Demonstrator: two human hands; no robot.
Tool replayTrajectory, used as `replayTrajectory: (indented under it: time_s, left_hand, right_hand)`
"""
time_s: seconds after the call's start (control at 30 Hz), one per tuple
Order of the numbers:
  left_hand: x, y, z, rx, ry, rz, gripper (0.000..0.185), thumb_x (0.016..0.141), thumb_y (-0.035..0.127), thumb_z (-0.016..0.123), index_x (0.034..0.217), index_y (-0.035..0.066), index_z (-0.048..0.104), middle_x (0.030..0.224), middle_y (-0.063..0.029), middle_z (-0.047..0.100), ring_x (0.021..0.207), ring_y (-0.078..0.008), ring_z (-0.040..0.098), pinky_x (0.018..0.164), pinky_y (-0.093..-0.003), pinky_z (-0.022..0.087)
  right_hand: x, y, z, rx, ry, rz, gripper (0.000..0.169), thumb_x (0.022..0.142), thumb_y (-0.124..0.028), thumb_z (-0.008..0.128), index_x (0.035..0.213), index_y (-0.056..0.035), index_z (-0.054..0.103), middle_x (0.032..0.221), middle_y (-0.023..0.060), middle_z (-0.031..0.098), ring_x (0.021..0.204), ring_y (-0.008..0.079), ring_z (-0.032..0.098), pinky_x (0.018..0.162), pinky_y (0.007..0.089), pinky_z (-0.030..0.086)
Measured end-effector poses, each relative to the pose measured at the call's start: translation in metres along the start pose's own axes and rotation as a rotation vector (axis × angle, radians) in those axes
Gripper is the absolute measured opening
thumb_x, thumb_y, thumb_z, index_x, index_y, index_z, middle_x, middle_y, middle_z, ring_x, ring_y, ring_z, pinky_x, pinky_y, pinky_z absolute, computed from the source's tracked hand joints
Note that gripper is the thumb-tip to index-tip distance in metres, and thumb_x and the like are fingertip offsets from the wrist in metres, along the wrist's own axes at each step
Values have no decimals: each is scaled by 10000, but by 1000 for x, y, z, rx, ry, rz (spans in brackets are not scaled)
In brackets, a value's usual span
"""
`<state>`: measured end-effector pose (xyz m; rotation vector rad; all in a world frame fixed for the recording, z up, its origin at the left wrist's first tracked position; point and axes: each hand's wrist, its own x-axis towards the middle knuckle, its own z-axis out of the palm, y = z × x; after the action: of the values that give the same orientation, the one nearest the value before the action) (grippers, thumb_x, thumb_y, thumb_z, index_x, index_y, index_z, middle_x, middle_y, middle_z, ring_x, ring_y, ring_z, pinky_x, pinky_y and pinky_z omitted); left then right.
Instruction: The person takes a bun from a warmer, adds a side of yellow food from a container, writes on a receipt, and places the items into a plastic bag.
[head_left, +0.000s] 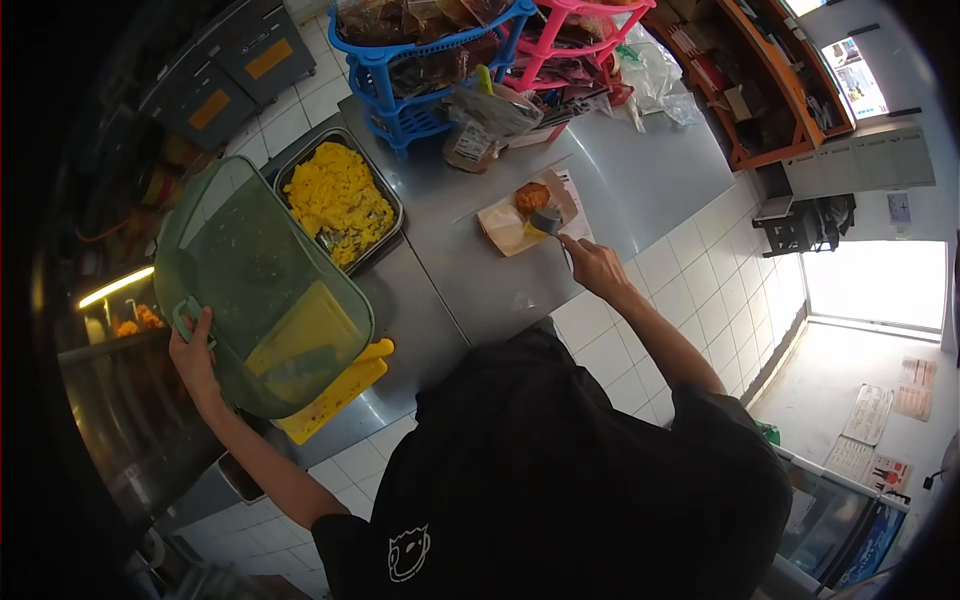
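Observation:
My left hand (195, 352) grips the handle of a translucent green plastic lid (255, 240), which is held tilted to the left of a metal pan (396, 214). Inside the pan is lumpy yellow food (334, 195) that looks like scrambled egg. My right hand (596, 264) is closed around the handle of a dark scoop (546, 220). The scoop's head is over an opened brown paper food box (499, 219), with a bit of yellow food just below it. A piece of fried food (532, 197) sits at the box's far side.
A yellow cutting board (322, 401) and a yellow-handled tool (381, 349) lie partly behind the lid. Blue (435, 52) and pink (562, 52) plastic racks with packets stand at the steel counter's (420, 300) back. A plastic bag (487, 120) leans before them. A lit display case (120, 360) is on the left.

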<state>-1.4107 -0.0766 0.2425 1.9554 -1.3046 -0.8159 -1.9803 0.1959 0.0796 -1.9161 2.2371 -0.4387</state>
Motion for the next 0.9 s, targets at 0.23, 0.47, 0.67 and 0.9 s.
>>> replayTrajectory:
  time_s: [0.23, 0.47, 0.67, 0.9]
  left_hand:
    - [-7, 16, 1, -17, -5, 5, 308, 856, 265, 785, 769, 166, 506, 654, 97, 437, 512, 2, 354, 451, -212, 285]
    - [-16, 11, 4, -63, 7, 11, 273, 855, 255, 779, 795, 157, 531, 666, 93, 456, 517, 0, 363, 450, -215, 274]
    - [-22, 14, -7, -89, 32, 86, 295, 844, 245, 782, 780, 157, 508, 640, 83, 442, 478, -15, 343, 431, -221, 256]
    - [-34, 40, -8, -41, 27, 72, 338, 829, 232, 791, 763, 156, 468, 614, 72, 434, 447, -32, 343, 411, -228, 262]
  right_hand:
    - [-13, 7, -3, -83, -63, -22, 461, 826, -12, 579, 1275, -114, 611, 823, 101, 675, 698, 307, 681, 582, 436, 552]
    - [-9, 0, -10, 73, 144, -93, 370, 885, -9, 559, 1234, -94, 649, 722, 121, 650, 636, 275, 670, 557, 396, 540]
    - [14, -83, 16, 1229, 206, 490, 302, 1039, -197, 523, 1233, 4, 637, 626, -88, 423, 498, 10, 378, 436, 195, 292]
    - [128, -218, 95, 1619, -243, 488, 385, 1040, -305, 505, 1262, -2, 587, 642, 26, 538, 436, 124, 484, 392, 273, 400]
